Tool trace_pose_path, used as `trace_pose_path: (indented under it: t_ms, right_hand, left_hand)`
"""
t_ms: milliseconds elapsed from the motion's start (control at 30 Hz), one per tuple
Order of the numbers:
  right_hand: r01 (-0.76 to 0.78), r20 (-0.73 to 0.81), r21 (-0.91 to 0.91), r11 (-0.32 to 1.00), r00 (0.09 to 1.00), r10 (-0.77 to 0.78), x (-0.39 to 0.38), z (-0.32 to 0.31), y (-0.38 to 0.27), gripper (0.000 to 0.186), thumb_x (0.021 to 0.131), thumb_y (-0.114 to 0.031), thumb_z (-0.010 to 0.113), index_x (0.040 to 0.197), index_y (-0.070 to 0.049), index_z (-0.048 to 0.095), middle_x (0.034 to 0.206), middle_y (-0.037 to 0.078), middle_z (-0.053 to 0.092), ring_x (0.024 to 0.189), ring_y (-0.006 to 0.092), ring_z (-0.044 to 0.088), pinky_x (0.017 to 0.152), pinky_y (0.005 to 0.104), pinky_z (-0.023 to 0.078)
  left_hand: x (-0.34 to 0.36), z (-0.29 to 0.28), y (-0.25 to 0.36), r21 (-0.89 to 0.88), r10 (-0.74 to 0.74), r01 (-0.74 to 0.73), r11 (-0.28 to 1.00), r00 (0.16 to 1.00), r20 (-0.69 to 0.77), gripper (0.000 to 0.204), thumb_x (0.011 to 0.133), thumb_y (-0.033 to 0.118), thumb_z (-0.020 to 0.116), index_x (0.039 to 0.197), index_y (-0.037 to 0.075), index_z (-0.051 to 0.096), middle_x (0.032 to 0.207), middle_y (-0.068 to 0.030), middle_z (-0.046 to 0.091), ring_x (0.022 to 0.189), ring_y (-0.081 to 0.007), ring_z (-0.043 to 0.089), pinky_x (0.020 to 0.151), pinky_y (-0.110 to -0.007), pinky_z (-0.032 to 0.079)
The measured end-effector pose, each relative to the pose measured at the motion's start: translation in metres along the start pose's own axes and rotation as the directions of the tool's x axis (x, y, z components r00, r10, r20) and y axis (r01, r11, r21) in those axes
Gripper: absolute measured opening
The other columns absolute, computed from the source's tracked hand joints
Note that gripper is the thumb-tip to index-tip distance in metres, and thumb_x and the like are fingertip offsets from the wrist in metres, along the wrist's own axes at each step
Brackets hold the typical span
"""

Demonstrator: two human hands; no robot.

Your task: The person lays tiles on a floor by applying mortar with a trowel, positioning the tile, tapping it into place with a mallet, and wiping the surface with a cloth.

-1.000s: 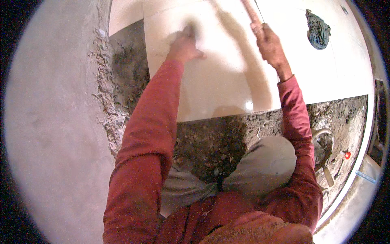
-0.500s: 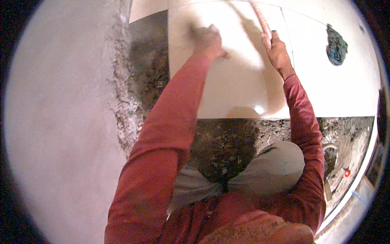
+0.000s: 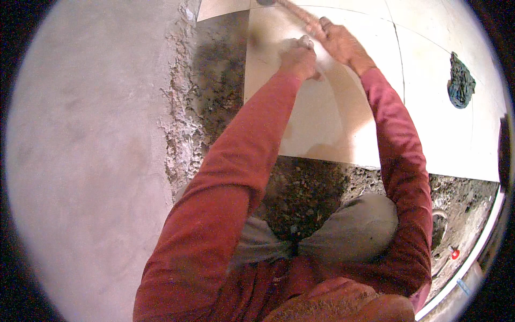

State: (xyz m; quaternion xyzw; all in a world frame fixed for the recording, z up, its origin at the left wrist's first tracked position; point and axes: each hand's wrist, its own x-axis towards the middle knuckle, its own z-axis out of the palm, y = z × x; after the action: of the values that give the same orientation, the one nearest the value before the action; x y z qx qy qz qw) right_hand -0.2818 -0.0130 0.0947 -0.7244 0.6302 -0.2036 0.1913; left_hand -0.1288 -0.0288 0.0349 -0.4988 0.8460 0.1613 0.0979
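My right hand (image 3: 343,45) is wrapped round the wooden handle of a mallet (image 3: 296,12). Its dark head lies at the top edge, partly cut off. Just left of and below that hand, my left hand (image 3: 299,60) is over a large cream floor tile (image 3: 322,129), its fingers curled in. Whatever those fingers may hold is hidden, and I cannot tell whether they touch the tile. Both forearms, in red sleeves, reach forward across the tile's near edge.
Rough dark bedding (image 3: 300,193) runs along the tile's near and left sides. A grey plastered surface (image 3: 91,161) fills the left. On the tiles at right lies a crumpled dark cloth or bag (image 3: 460,83). A small red object (image 3: 455,253) sits near a white edge strip (image 3: 472,263).
The mallet has swung leftward, its head now showing at the top edge. My right hand has moved left and up, and my left hand slightly right, so they are closer together. The view shifted somewhat.
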Motion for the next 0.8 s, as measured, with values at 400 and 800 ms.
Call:
trace_pose_path:
  t_ms: [400,800]
  right_hand:
    - [-0.280,-0.210,0.163,0.946,0.927,0.310,-0.087,-0.052,0.051,0.062,0.102,-0.060,0.048,0.113,0.001,0.056,0.075,0.009,0.063,0.059,0.0155,0.060,0.055,0.0328,0.052]
    - [-0.314,-0.218,0.142,0.939,0.915,0.339,-0.145,-0.039,0.049,0.043,0.103,-0.043,0.056,0.103,0.000,0.052,0.072,0.021,0.060,0.068,0.0363,0.062,0.071,0.0471,0.052]
  left_hand:
    - [-0.006,-0.007,0.012,0.011,-0.046,0.046,0.999,0.999,0.003,0.108,0.068,0.052,0.089,0.147,-0.004,0.042,0.160,-0.0221,0.034,0.145,-0.0419,0.037,0.108,-0.063,0.043]
    - [-0.001,-0.005,0.014,0.162,-0.029,0.023,0.986,0.999,0.037,0.118,0.071,0.060,0.084,0.155,-0.002,0.030,0.165,-0.0197,0.025,0.151,-0.0412,0.025,0.112,-0.069,0.032]
